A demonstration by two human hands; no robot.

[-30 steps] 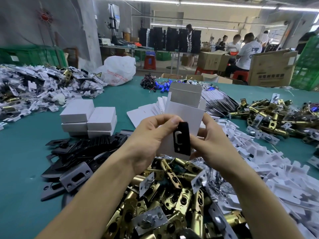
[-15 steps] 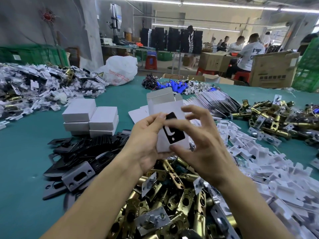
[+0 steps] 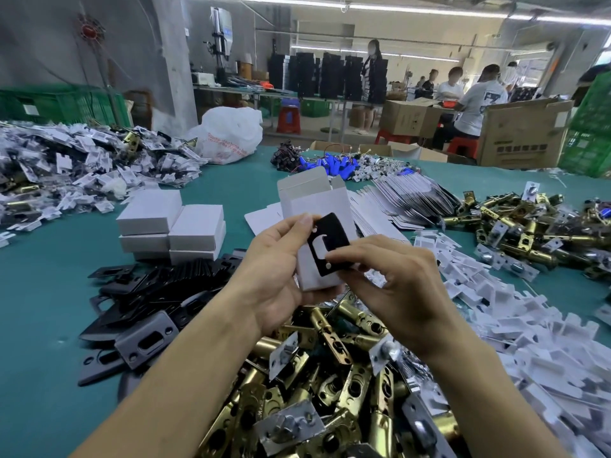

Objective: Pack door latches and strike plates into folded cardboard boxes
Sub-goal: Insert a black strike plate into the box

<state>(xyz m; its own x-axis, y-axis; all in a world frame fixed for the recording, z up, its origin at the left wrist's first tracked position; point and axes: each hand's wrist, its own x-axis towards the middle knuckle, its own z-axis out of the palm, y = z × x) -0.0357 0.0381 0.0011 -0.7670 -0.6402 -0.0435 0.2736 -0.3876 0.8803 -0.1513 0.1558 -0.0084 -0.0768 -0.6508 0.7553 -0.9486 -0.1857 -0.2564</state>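
Hands meet above the middle of the green surface (image 3: 39, 309). The left hand (image 3: 274, 276) grips a white cardboard box (image 3: 314, 203) upright. Its fingers are wrapped behind the box and its thumb lies across the front, the tip touching the upper left corner of a black strike plate (image 3: 334, 239). The box's top flap stands open and leans back. The right hand (image 3: 396, 285) pinches the plate's lower right edge between thumb and forefinger, with the other fingers curled loosely beneath. The plate lies tilted against the front face of the box, outside it, and white card shows through its cut-out.

Directly under the hands, at the near edge, is a heap of brass latches (image 3: 330, 375), some with silvery faceplates. To the left is a pile of black plates (image 3: 158, 292) with a grey plate (image 3: 145, 338) at its near side. Just behind that pile are stacked closed boxes (image 3: 172, 226), two high. Behind and to the right of the held box, flat box blanks (image 3: 396, 200) are fanned out. White inserts (image 3: 529, 325) spread down the right side, and a second latch heap (image 3: 529, 226) lies beyond them. A loose pile of small packets (image 3: 82, 166) covers the far left. A white plastic bag (image 3: 228, 133) sits at the far edge, with blue parts (image 3: 330, 161) to its right.
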